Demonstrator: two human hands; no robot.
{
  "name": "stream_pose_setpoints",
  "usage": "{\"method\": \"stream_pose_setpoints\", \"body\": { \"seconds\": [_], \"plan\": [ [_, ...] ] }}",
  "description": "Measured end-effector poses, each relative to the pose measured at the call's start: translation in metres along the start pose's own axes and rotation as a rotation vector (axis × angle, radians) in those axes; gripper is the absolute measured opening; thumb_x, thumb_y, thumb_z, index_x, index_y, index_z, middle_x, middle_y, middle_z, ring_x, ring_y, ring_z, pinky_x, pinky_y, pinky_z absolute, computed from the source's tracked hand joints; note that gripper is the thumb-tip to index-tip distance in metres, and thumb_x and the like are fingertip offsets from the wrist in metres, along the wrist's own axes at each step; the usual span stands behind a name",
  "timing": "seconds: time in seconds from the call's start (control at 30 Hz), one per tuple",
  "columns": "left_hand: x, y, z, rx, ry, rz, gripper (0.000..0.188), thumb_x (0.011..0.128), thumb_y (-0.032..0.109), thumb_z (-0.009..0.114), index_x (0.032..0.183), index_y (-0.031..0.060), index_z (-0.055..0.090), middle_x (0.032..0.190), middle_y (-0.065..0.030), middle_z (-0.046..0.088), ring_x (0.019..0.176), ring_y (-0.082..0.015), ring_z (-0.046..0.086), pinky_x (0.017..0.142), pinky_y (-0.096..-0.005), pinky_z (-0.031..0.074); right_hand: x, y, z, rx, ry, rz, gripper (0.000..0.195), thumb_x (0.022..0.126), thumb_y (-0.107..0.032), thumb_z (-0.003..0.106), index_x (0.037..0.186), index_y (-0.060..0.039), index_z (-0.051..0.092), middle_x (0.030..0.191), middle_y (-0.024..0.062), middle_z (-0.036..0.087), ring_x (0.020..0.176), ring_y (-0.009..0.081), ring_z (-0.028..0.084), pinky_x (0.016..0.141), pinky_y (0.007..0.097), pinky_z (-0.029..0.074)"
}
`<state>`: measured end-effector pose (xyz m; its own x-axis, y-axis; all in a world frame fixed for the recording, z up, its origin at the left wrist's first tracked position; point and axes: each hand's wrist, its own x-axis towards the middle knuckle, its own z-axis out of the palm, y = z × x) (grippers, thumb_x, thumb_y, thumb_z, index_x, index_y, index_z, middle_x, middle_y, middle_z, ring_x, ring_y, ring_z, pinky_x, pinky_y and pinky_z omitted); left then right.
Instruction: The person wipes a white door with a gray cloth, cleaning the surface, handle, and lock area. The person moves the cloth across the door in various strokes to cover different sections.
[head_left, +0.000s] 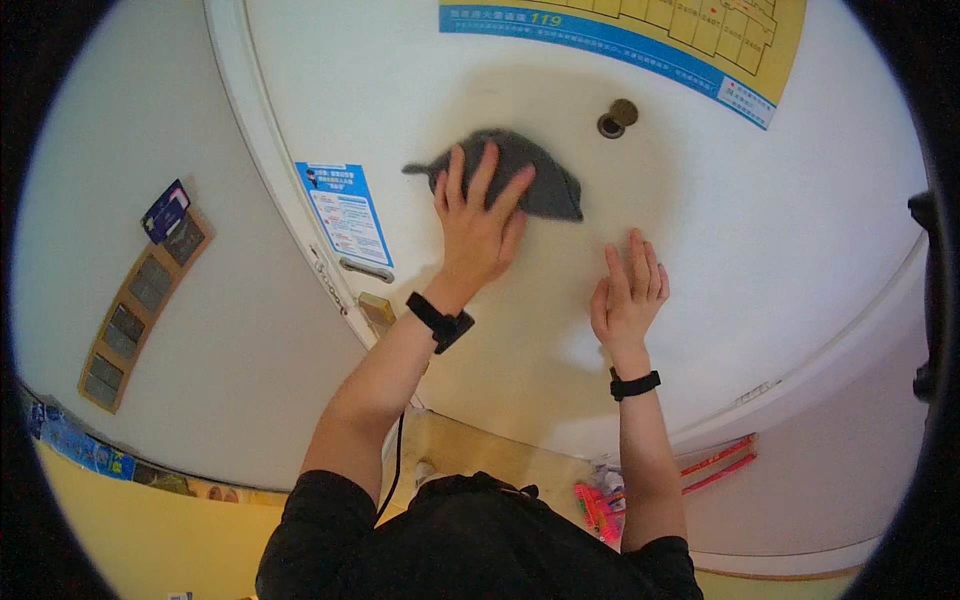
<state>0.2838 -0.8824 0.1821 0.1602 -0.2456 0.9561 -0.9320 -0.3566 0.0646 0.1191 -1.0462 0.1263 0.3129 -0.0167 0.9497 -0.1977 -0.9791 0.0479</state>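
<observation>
A dark grey cloth (553, 187) lies flat against a white door (720, 300), one corner sticking out to the left. My left hand (476, 221) presses on it with spread fingers, and the palm side is hidden. To the right and lower down, my right hand (631, 304) is at the door with its fingers extended and a little apart. It holds nothing; whether its fingertips touch the door I cannot tell. Above my right hand sits a round peephole (611, 125) with its cover swung aside. Both wrists wear black bands.
A yellow and blue floor-plan poster (600, 30) spans the door's top. Left are a blue notice (345, 214), a door handle (366, 270), a door chain (330, 281) and a wall switch panel (146, 300). A pink broom (598, 511) stands low at right.
</observation>
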Motion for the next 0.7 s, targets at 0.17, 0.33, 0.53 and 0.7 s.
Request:
{"method": "stream_pose_setpoints", "body": {
  "seconds": [0.17, 0.33, 0.53, 0.7],
  "plan": [
    [-0.007, -0.005, 0.000, 0.012, 0.030, -0.060, 0.049, 0.086, 0.023, 0.060, 0.134, 0.0300, 0.057, 0.154, -0.0114, 0.033, 0.141, -0.0435, 0.022, 0.109, -0.0591, 0.019, 0.003, -0.006, 0.013, -0.123, 0.063, 0.000, 0.048, 0.087, -0.022, 0.053, 0.134, -0.0230, 0.058, 0.150, 0.0070, 0.042, 0.135, 0.0241, 0.037, 0.110, 0.0423, 0.021],
    [-0.051, -0.017, 0.009, 0.058, -0.152, 0.232, 0.050, 0.080, 0.029, 0.065, 0.129, 0.0390, 0.060, 0.152, -0.0049, 0.037, 0.143, -0.0391, 0.020, 0.111, -0.0574, 0.017, 0.025, -0.026, 0.016, 0.027, 0.081, 0.018, 0.047, 0.088, -0.020, 0.050, 0.134, -0.0209, 0.058, 0.151, 0.0076, 0.042, 0.138, 0.0248, 0.035, 0.112, 0.0431, 0.018],
    [0.014, -0.065, -0.020, -0.004, 0.068, 0.059, 0.050, 0.082, 0.022, 0.060, 0.132, 0.0244, 0.060, 0.153, -0.0128, 0.035, 0.142, -0.0431, 0.021, 0.111, -0.0577, 0.017, 0.046, -0.042, 0.027, -0.111, 0.104, 0.015, 0.047, 0.088, -0.017, 0.047, 0.133, -0.0216, 0.060, 0.150, 0.0068, 0.044, 0.142, 0.0226, 0.031, 0.117, 0.0404, 0.015],
    [-0.059, -0.084, -0.004, 0.061, 0.003, 0.102, 0.046, 0.082, 0.025, 0.062, 0.127, 0.0359, 0.063, 0.150, -0.0068, 0.040, 0.140, -0.0384, 0.026, 0.110, -0.0554, 0.018, 0.050, -0.050, 0.036, -0.175, 0.154, -0.014, 0.050, 0.084, -0.017, 0.048, 0.132, -0.0223, 0.061, 0.150, 0.0071, 0.044, 0.142, 0.0226, 0.031, 0.118, 0.0402, 0.014]
  ]
}}
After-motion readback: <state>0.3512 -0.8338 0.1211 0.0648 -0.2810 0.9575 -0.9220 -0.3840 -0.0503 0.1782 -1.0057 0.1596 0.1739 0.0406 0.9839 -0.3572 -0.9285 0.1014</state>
